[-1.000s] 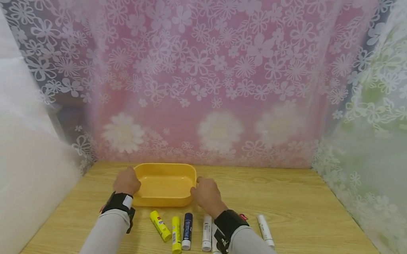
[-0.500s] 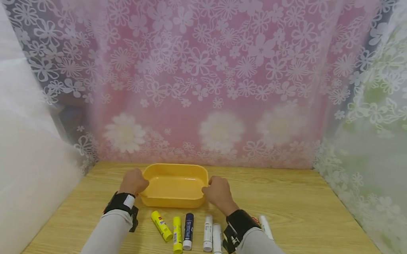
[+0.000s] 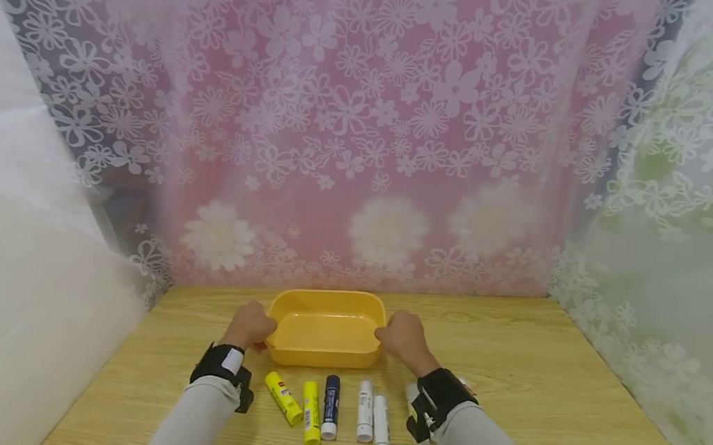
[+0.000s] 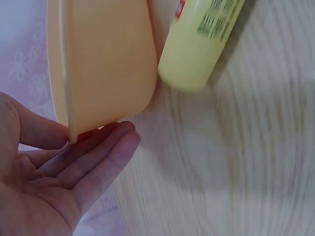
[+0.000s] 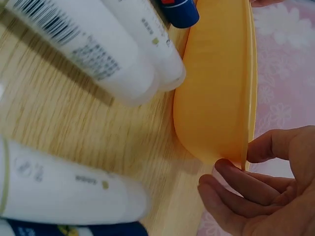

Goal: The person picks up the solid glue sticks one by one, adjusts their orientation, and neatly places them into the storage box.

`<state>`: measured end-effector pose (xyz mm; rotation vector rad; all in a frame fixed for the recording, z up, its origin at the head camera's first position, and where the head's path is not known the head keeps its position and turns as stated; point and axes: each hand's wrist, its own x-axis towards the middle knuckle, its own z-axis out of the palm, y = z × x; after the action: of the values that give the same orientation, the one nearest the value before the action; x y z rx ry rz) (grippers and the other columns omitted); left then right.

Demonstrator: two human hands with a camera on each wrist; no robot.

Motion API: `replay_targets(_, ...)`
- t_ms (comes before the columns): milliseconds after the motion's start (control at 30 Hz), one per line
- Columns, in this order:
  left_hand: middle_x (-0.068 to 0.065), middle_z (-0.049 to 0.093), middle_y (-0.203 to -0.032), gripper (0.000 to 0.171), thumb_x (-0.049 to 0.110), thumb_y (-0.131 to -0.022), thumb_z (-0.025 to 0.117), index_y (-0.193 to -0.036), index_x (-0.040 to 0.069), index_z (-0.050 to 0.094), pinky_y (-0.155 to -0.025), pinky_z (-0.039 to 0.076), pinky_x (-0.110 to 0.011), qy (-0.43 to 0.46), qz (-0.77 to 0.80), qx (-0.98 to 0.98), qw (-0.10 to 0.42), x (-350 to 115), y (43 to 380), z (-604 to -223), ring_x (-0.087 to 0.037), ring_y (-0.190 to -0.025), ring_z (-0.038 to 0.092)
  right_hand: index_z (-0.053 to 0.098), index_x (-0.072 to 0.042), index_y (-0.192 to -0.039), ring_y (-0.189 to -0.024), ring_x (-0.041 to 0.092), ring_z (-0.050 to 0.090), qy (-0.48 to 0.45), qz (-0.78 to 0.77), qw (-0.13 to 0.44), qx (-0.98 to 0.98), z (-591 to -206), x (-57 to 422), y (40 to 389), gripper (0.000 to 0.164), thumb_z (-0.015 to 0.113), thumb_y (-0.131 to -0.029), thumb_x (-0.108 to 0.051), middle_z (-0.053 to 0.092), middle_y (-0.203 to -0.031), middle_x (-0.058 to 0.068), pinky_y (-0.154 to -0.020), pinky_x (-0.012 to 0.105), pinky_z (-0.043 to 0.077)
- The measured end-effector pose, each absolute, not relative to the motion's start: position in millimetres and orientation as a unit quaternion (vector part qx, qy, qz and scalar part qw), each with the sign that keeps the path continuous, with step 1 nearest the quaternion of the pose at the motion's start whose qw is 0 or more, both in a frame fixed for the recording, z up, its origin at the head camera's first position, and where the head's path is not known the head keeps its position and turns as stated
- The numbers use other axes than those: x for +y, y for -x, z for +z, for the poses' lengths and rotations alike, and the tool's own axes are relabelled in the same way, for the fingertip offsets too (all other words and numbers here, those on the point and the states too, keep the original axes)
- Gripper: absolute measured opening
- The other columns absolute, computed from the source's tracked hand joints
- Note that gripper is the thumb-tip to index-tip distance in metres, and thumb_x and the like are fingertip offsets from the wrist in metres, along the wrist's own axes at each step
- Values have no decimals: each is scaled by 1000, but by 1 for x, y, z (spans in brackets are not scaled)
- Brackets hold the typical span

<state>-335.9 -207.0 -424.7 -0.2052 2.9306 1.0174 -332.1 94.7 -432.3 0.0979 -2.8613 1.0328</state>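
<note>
A yellow plastic tray (image 3: 323, 359) with a raised rim sits at the back of the table, its inside bare. My left hand (image 3: 250, 326) pinches its left end; in the left wrist view the thumb is over the rim and the fingers under it. On the opposite end my right hand (image 3: 407, 338) pinches the rim the same way, thumb above, fingers curled beneath. Lined up before the tray are yellow glue sticks (image 3: 312, 414), a dark blue glue stick (image 3: 331, 407) with a white end, and white glue sticks (image 3: 365, 410). My right wrist partly hides another white one.
The wood-grain table (image 3: 539, 383) runs up to a pink floral curtain (image 3: 362, 146) behind the tray. Whitish translucent sheets hang on the left and right. In the right wrist view, a blue-and-white stick (image 5: 108, 229) lies along a white one.
Both hands have carried the tray sideways to the right along the back of the table, keeping their grip on its ends. The glue sticks stay where they were.
</note>
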Motion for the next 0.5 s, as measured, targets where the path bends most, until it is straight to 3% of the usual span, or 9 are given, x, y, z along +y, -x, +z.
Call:
replay_targets(200,-12,62,-65,13,4,-84,55,-78,-4,63,-56,61,-34,62,322,945,12,-186,332,-425,-25,-57,66,34,-17,-47,-44,8,18,-29,356,48,-933,-431,114,330,46,63,-82,-9,21,-48,-9,-45,21,16)
replay_targets(500,-8,59,-59,16,2,-81,55,-66,1,61,-50,54,-27,41,352,935,-1,-165,328,-432,-24,-55,63,39,-16,-50,-45,9,23,-7,345,36,-938,-434,141,328,40,61,-83,-11,26,-50,-7,-47,21,18)
